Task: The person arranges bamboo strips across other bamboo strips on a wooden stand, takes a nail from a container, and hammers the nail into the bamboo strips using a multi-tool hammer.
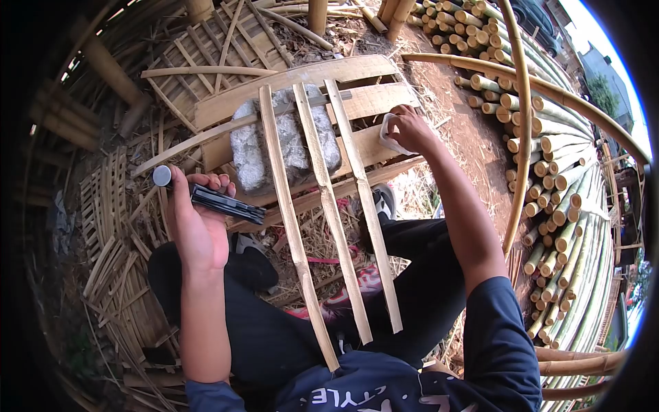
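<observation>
My left hand (pixel 199 230) is closed around a black folding multi-tool (pixel 226 204) with a round silver hammer face at one end, raised left of the bamboo strips. My right hand (pixel 410 130) is at a small clear plastic container (pixel 392 143), its fingers curled at the rim; what they pinch is hidden. Three split bamboo strips, a left one (pixel 281 178), a middle one (pixel 321 175) and a right one (pixel 362 180), run from a rough grey concrete block (pixel 250 154) towards my lap. Under their far ends a thin cross strip (pixel 199 143) lies over the block.
Wooden planks (pixel 302 74) form a low bench under the block. Behind it leans a bamboo lattice panel (pixel 223 44). Cut bamboo poles (pixel 570 172) are stacked on the right, with a curved pole (pixel 525 103) before them. Woven slats (pixel 113 199) lie at the left.
</observation>
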Demonstrator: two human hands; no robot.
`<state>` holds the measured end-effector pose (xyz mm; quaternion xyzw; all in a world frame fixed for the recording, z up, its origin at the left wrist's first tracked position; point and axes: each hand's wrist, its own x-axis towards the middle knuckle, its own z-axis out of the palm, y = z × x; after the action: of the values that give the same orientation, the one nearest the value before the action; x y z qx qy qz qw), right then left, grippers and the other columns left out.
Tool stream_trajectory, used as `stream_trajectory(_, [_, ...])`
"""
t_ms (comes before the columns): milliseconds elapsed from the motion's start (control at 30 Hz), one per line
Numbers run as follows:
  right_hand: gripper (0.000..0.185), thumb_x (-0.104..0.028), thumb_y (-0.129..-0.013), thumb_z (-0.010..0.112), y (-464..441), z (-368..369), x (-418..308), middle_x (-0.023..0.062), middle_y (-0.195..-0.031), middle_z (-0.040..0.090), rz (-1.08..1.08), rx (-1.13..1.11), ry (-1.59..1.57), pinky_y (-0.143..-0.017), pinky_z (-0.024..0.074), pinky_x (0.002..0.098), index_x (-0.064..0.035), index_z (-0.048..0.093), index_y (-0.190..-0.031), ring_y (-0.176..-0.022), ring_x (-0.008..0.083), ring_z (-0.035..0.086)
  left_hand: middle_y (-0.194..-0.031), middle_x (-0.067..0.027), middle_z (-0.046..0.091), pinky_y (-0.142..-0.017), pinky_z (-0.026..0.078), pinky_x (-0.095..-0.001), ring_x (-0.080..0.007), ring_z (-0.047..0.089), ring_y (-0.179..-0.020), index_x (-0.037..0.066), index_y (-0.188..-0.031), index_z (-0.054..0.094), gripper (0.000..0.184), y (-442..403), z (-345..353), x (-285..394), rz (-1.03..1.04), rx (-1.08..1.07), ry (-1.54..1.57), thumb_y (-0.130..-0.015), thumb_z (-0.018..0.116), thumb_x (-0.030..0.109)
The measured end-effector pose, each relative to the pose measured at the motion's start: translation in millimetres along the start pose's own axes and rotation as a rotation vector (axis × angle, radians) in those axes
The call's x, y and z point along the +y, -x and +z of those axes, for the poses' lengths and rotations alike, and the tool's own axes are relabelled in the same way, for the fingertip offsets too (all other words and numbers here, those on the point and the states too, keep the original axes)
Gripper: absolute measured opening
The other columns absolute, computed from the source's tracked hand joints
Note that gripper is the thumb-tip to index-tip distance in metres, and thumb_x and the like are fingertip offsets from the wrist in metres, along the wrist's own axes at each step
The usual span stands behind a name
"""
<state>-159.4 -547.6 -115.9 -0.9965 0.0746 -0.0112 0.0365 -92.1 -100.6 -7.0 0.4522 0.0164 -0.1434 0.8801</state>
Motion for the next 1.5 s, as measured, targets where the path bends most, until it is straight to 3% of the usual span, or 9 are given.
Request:
stream_trajectory(300, [0.004,-0.006,-0.075,0.074,4.4,-6.1,7.9,0.0109,-0.105,0.07,-0.076,0.138,-0.129,-0.107,0.0411,0.0384,-0.0086,0.075,-0.078,-0.117,0.0287,0.057,-0.084,-0.0074,0.056,-0.085,0.05,-0.0406,-0.0217,0.058,-0.089,0.005,-0.088,0.056,0.044,-0.1,-4.4,2.5,0.001,-0.037,0.01,-0.105,0.05,0.045])
stream_trajectory(633, [0.004,-0.009,-0.082,0.073,9.8,-27.9,12.2,0.0146,-0.1,0.069,-0.106,0.263,-0.247,-0.102,0.045,0.0392,-0.0058,0.072,-0.086,-0.113,0.0311,0.059,-0.085,-0.0073,0.056,-0.085,0.05,-0.041,-0.0218,0.059,-0.088,0.004,-0.09,0.057,0.042,0.2,-4.7,3.3,-0.022,-0.016,0.047,-0.104,0.053,0.043])
stream_trajectory(733, [0.009,-0.012,-0.084,0.073,13.8,-48.0,7.1,0.0133,-0.094,0.07,0.013,0.205,-0.282,-0.094,0.0504,0.0391,-0.0058,0.073,-0.091,-0.104,0.0293,0.064,-0.084,-0.0069,0.056,-0.084,0.05,-0.041,-0.0213,0.058,-0.087,0.004,-0.09,0.056,0.041,0.3,-5.6,3.2,-0.023,-0.027,0.057,-0.104,0.053,0.043])
stream_trajectory(767, [0.013,-0.015,-0.087,0.072,13.4,-40.4,16.7,0.0101,-0.092,0.072,0.052,0.23,-0.341,-0.083,0.0545,0.0375,-0.0061,0.073,-0.095,-0.091,0.0249,0.068,-0.084,-0.0067,0.055,-0.083,0.05,-0.041,-0.0211,0.058,-0.086,0.004,-0.091,0.056,0.042,0.4,-6.3,3.3,-0.024,-0.035,0.059,-0.104,0.053,0.043])
stream_trajectory(867, [0.015,-0.019,-0.089,0.072,16.8,-47.2,22.2,0.008,-0.091,0.073,0.179,0.138,-0.437,-0.077,0.0553,0.0354,-0.0066,0.073,-0.098,-0.084,0.0213,0.069,-0.082,-0.0041,0.051,-0.09,0.048,-0.0377,-0.019,0.053,-0.088,0.008,-0.086,0.053,0.043,2.8,-3.4,6.6,-0.045,-0.04,0.019,-0.103,0.053,0.048])
stream_trajectory(1000, [0.018,-0.02,-0.091,0.071,19.1,-42.1,21.2,0.0098,-0.095,0.075,0.281,0.072,-0.602,-0.079,0.0552,0.0333,-0.0062,0.072,-0.102,-0.09,0.0202,0.071,-0.081,-0.0038,0.051,-0.09,0.048,-0.0376,-0.0187,0.053,-0.088,0.008,-0.086,0.054,0.044,3.6,-2.5,7.3,-0.05,-0.035,0.029,-0.103,0.053,0.048])
stream_trajectory(1100, [0.018,-0.019,-0.095,0.069,21.3,-46.7,10.2,0.0076,-0.097,0.075,0.329,-0.042,-0.498,-0.076,0.0532,0.0306,-0.0049,0.068,-0.105,-0.089,0.0154,0.069,-0.081,-0.0038,0.051,-0.089,0.048,-0.0375,-0.0188,0.053,-0.088,0.008,-0.086,0.054,0.044,3.3,-3.1,7.0,-0.05,-0.035,0.032,-0.103,0.053,0.048])
stream_trajectory(1400, [0.024,-0.019,-0.087,0.075,14.6,-34.0,19.8,0.0119,-0.097,0.075,0.305,-0.049,-0.618,-0.077,0.0565,0.0336,-0.0072,0.072,-0.107,-0.089,0.019,0.071,-0.081,-0.0037,0.051,-0.09,0.048,-0.0375,-0.0191,0.054,-0.088,0.008,-0.087,0.055,0.043,2.7,-5.4,6.5,-0.062,-0.05,0.024,-0.102,0.054,0.048])
stream_trajectory(1500, [0.02,-0.015,-0.093,0.07,17.4,-37.5,18.8,0.01,-0.098,0.075,0.322,-0.089,-0.624,-0.079,0.0534,0.0303,-0.0052,0.068,-0.111,-0.092,0.0157,0.07,-0.081,-0.0037,0.052,-0.09,0.048,-0.0372,-0.0189,0.054,-0.088,0.008,-0.087,0.054,0.043,2.3,-5.5,5.8,-0.068,-0.044,0.027,-0.102,0.055,0.048])
